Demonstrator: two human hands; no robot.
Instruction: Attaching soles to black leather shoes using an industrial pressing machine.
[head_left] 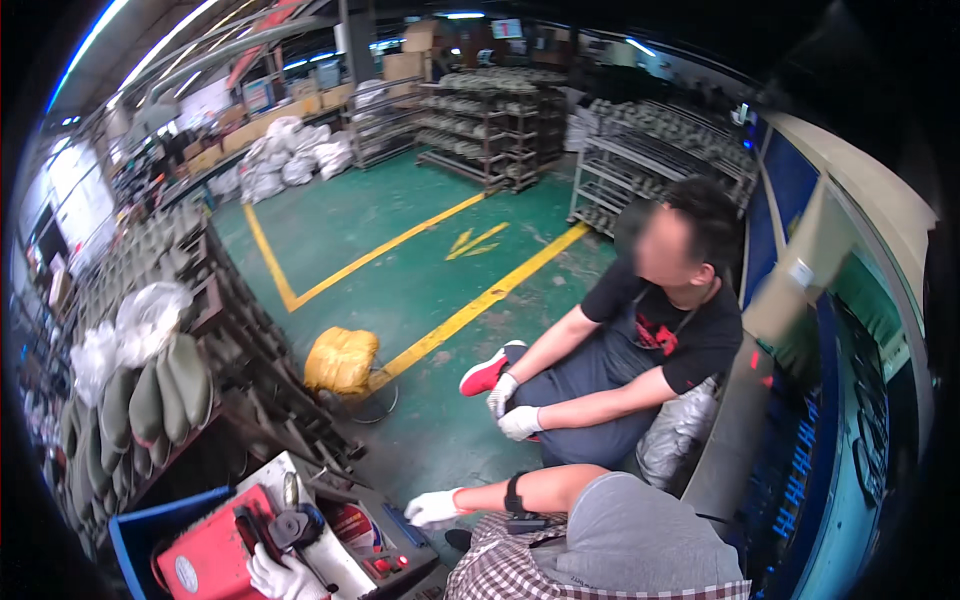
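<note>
"Two white-gloved hands, both low in the frame: what did each have?"

"The left hand (277, 575), lower left, lay beside the red case (215, 555) and just below a dark device (292, 527). I couldn't tell whether it was grasping either; the overlap hid its grip."

"And the right hand (432, 508)?"

"Released, as far as I could see: at lower centre, fingers loosely extended, nothing in them, near a blue bar (402, 522)."

"Why did the case sit in the blue bin (128, 550)?"

"Perhaps so the walls would keep it from sliding. The dark device was at its right side, likely for easy reach."

"And the grey-green shoe-shaped pieces (172, 390)?"

"They were packed side by side at the left of the frame, probably to save room, with pale plastic bags (150, 318) resting on top."
</note>
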